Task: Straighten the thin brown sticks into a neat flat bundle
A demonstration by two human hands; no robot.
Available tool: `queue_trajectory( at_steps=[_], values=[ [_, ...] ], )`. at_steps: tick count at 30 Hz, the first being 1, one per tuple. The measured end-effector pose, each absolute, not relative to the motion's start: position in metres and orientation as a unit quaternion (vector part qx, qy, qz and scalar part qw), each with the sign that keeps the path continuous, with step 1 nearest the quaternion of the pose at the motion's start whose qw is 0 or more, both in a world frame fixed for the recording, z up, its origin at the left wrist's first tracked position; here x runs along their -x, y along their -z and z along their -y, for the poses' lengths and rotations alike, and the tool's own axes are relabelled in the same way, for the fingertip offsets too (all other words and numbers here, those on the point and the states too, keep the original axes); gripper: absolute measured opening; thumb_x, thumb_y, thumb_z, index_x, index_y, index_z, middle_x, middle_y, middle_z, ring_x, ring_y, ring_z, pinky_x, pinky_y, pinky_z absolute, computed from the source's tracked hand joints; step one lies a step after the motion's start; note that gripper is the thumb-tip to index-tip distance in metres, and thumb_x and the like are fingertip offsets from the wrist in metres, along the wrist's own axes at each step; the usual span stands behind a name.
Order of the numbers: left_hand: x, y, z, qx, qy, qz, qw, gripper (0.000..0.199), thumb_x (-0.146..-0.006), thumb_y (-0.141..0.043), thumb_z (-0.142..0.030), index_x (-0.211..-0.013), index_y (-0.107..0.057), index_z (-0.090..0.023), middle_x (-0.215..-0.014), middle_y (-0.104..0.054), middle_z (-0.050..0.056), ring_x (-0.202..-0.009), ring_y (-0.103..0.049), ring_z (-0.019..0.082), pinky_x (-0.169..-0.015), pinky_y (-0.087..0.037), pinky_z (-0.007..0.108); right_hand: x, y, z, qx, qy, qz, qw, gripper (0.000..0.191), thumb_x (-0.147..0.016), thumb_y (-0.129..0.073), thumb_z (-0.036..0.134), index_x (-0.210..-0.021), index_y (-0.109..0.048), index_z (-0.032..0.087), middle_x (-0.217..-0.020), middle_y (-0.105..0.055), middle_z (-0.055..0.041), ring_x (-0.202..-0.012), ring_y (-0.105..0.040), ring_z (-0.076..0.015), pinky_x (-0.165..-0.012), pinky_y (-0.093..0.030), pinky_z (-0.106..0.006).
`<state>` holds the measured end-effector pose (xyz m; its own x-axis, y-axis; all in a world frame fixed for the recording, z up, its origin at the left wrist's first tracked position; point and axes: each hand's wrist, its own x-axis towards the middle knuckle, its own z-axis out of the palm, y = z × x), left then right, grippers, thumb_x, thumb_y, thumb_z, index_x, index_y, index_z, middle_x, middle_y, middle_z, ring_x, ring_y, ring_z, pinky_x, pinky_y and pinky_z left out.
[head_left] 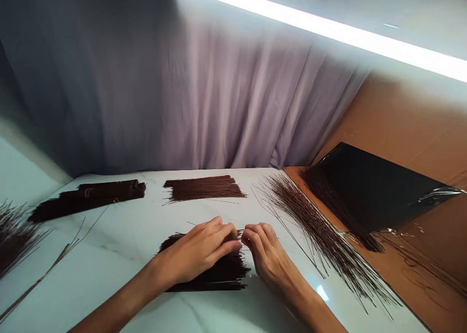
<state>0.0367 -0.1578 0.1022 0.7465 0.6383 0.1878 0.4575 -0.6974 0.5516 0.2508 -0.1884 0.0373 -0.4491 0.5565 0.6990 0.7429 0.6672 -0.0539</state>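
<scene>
A pile of short dark brown sticks [215, 274] lies on the white marbled table [120, 260] in front of me. My left hand [207, 248] is over the upper part of this pile, with its fingers curled and thumb and fingertips close together near the pile's right end. Just to the right, my right hand [264, 250] has its fingers bent and pressed together, its fingertips facing the left ones at the stick ends. Whatever is between the fingertips of either hand is too small or hidden to make out.
Behind the pile lies a flat stack of brown sticks [206, 187]. Tied dark bundles [98, 197] lie at the back left. Long loose sticks [321, 226] spread along the right edge, beside a black sheet [379, 187]. More sticks [16, 238] lie far left, before a curtain [226, 95].
</scene>
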Motion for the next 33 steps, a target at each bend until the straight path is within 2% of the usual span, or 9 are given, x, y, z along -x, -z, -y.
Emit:
queue_trajectory(
  at_steps=[4, 7, 11, 13, 15, 17, 20, 24, 33],
  values=[
    [-0.034, -0.096, 0.163, -0.911, -0.172, -0.305, 0.22, 0.032, -0.107, -0.041, -0.024, -0.079, -0.058, -0.024, -0.075, -0.057, 0.0, -0.068, -0.054, 0.019, -0.068, -0.039, 0.032, -0.247, -0.033, 0.19, 0.425, 0.03, 0.808, 0.407, 0.014, -0.105, -0.042, 0.019, -0.116, -0.051, 0.021, -0.105, -0.062, -0.009, -0.081, -0.063, -0.0185, -0.07, -0.055, -0.032],
    [-0.03, -0.095, 0.156, -0.895, -0.175, -0.333, 0.238, 0.037, -0.107, -0.038, -0.025, -0.076, -0.058, -0.024, -0.076, -0.059, 0.001, -0.071, -0.055, 0.02, -0.072, -0.04, 0.032, -0.244, -0.029, 0.194, 0.493, -0.107, 0.736, 0.451, 0.03, -0.105, -0.049, 0.034, -0.131, -0.043, 0.022, -0.108, -0.062, -0.008, -0.067, -0.061, -0.0136, -0.058, -0.055, -0.027],
    [-0.025, -0.101, 0.154, -0.85, -0.287, -0.368, 0.243, 0.031, -0.107, -0.041, -0.028, -0.093, -0.069, -0.028, -0.093, -0.069, 0.003, -0.091, -0.06, 0.025, -0.088, -0.044, 0.037, -0.244, -0.032, 0.199, 0.512, -0.215, 0.7, 0.45, 0.022, -0.104, -0.049, 0.04, -0.105, -0.061, 0.022, -0.082, -0.067, -0.001, -0.065, -0.062, -0.0147, -0.06, -0.053, -0.025],
    [-0.024, -0.107, 0.159, -0.814, -0.38, -0.37, 0.237, 0.023, -0.104, -0.048, -0.031, -0.106, -0.071, -0.03, -0.104, -0.071, 0.004, -0.103, -0.058, 0.028, -0.096, -0.042, 0.04, -0.249, -0.035, 0.201, 0.523, -0.228, 0.682, 0.457, 0.029, -0.104, -0.049, 0.043, -0.093, -0.066, 0.022, -0.081, -0.068, -0.0022, -0.072, -0.065, -0.0169, -0.065, -0.053, -0.026],
    [-0.025, -0.113, 0.167, -0.78, -0.417, -0.38, 0.271, 0.021, -0.102, -0.052, -0.035, -0.104, -0.072, -0.031, -0.102, -0.071, 0.004, -0.1, -0.058, 0.028, -0.093, -0.043, 0.039, -0.257, -0.039, 0.203, 0.547, -0.232, 0.644, 0.482, 0.032, -0.103, -0.051, 0.046, -0.094, -0.068, 0.021, -0.081, -0.068, -0.0029, -0.072, -0.064, -0.0176, -0.063, -0.052, -0.026],
    [-0.026, -0.113, 0.172, -0.745, -0.379, -0.416, 0.357, 0.027, -0.103, -0.05, -0.041, -0.092, -0.071, -0.029, -0.085, -0.067, 0.002, -0.079, -0.056, 0.023, -0.075, -0.045, 0.034, -0.266, -0.042, 0.205, 0.57, -0.228, 0.585, 0.53, 0.031, -0.101, -0.053, 0.047, -0.099, -0.069, 0.021, -0.079, -0.064, -0.0023, -0.062, -0.058, -0.0157, -0.054, -0.048, -0.025],
    [-0.03, -0.098, 0.168, -0.678, -0.319, -0.437, 0.497, 0.038, -0.101, -0.048, -0.05, -0.084, -0.068, -0.024, -0.069, -0.054, -0.002, -0.056, -0.037, 0.015, -0.052, -0.03, 0.027, -0.268, -0.042, 0.212, 0.579, -0.179, 0.539, 0.585, 0.026, -0.1, -0.058, 0.043, -0.104, -0.07, 0.021, -0.074, -0.061, -0.0006, -0.055, -0.053, -0.0138, -0.047, -0.045, -0.024],
    [-0.035, -0.075, 0.156, -0.619, -0.332, -0.387, 0.598, 0.04, -0.099, -0.051, -0.052, -0.081, -0.064, -0.019, -0.073, -0.055, -0.001, -0.055, -0.028, 0.011, -0.047, -0.021, 0.024, -0.251, -0.031, 0.218, 0.514, -0.08, 0.655, 0.548, 0.015, -0.1, -0.058, 0.028, -0.103, -0.071, 0.022, -0.077, -0.067, -0.0017, -0.065, -0.064, -0.0155, -0.062, -0.053, -0.026],
    [-0.047, -0.078, 0.161, -0.6, -0.33, -0.385, 0.618, 0.044, -0.103, -0.043, -0.051, -0.077, -0.056, -0.018, -0.075, -0.061, 0.001, -0.051, -0.03, 0.008, -0.049, -0.022, 0.024, -0.238, -0.011, 0.216, 0.487, 0.003, 0.758, 0.435, 0.022, -0.102, -0.051, 0.014, -0.118, -0.064, 0.021, -0.081, -0.067, -0.0033, -0.067, -0.065, -0.0149, -0.058, -0.048, -0.024]
  ],
)
